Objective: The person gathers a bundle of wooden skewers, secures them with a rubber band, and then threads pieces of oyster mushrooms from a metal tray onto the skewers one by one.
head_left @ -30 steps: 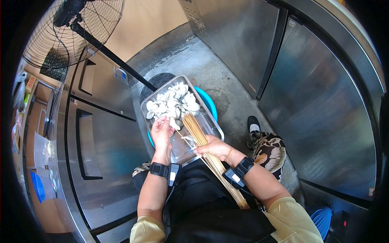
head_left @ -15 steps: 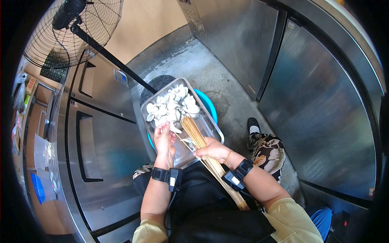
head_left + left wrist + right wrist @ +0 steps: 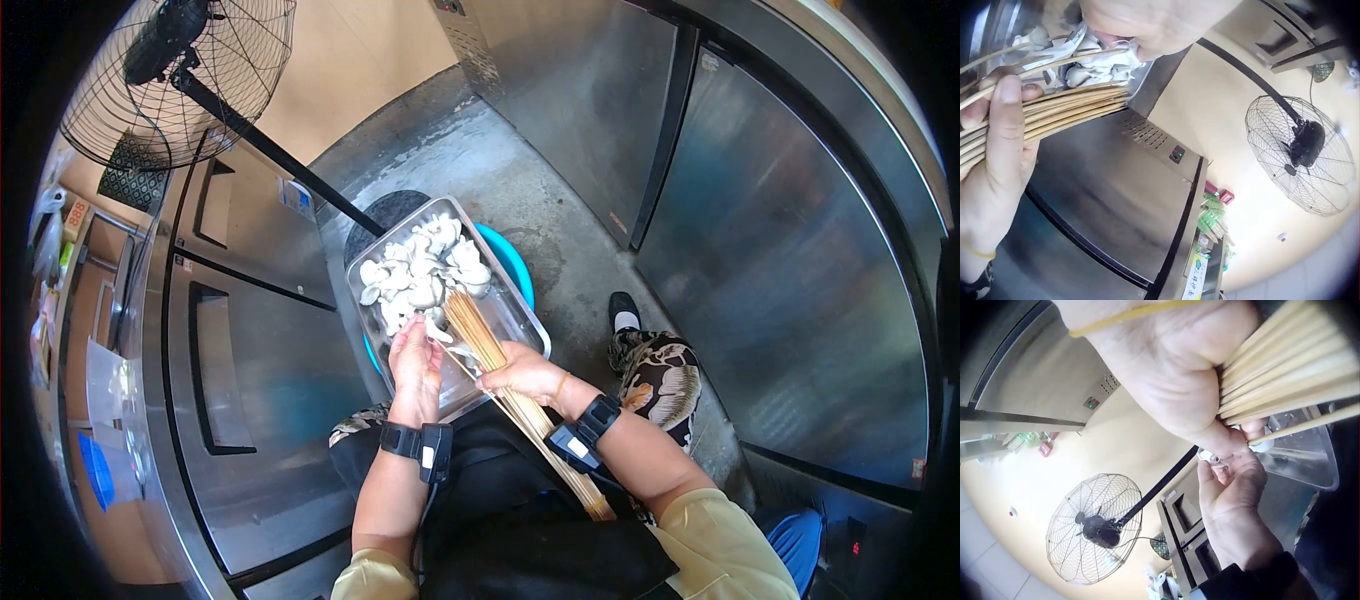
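The right hand [image 3: 527, 374] grips a thick bundle of thin wooden sticks [image 3: 478, 335]; its thumb and a finger hold one stick apart from the rest, as the left wrist view shows. At that stick's tip the left hand [image 3: 416, 366] pinches a whitish, soft piece [image 3: 1124, 55]. Both hands are over the near part of a metal tray [image 3: 533, 322]. A pile of white and grey pieces [image 3: 425, 262] fills its far part. In the right wrist view the left hand [image 3: 1235, 500] is just beyond the right hand [image 3: 1166, 369].
Under the tray is a blue-green basin [image 3: 512, 262]. A black standing fan [image 3: 180, 80] rises at the far left, its pole slanting down behind the tray. Steel cabinets [image 3: 260, 370] stand on the left and steel doors [image 3: 790, 260] on the right. A shoe [image 3: 624, 306] rests on the floor.
The left hand has moved slightly toward the body and to the right, with the whitish piece at its fingertips. The right hand keeps its grip on the sticks, nearly still.
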The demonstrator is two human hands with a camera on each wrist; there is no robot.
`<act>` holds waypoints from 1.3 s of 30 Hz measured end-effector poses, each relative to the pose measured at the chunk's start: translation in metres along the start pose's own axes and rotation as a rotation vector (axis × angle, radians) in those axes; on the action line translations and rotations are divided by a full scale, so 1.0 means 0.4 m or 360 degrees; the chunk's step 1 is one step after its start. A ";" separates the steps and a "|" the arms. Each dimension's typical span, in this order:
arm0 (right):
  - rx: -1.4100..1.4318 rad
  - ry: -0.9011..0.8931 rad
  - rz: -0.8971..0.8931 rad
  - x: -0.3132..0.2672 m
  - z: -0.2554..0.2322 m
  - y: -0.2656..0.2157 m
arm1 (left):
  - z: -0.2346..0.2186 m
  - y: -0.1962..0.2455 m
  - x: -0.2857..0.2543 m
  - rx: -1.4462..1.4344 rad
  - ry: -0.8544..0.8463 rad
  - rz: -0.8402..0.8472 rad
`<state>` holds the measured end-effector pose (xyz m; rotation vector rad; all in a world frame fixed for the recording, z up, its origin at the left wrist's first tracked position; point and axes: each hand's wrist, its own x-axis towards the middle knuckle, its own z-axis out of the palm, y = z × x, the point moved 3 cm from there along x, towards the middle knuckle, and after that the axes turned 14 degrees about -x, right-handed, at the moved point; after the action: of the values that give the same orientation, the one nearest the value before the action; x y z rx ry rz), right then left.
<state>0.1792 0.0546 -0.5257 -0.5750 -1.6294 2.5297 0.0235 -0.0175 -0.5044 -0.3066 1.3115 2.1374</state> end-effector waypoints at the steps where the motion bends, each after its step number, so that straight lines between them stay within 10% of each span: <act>1: -0.0004 -0.0003 0.0000 -0.001 0.000 0.000 | -0.002 0.000 -0.001 0.0019 -0.0006 0.0002; 21: -0.0154 0.0218 -0.0066 0.005 -0.022 0.027 | -0.041 -0.093 -0.071 0.0326 -0.0071 -0.0359; 31: 0.0240 0.0055 0.0329 -0.020 -0.038 0.009 | -0.043 -0.110 -0.052 0.0640 -0.0226 -0.0591; 39: 0.0134 0.0109 0.0355 -0.011 -0.054 0.037 | -0.040 -0.051 -0.018 0.1027 -0.0276 -0.0003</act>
<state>0.1929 0.0657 -0.5455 -0.8690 -1.5045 2.6821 0.0396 -0.0276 -0.5234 0.1409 1.7921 1.5802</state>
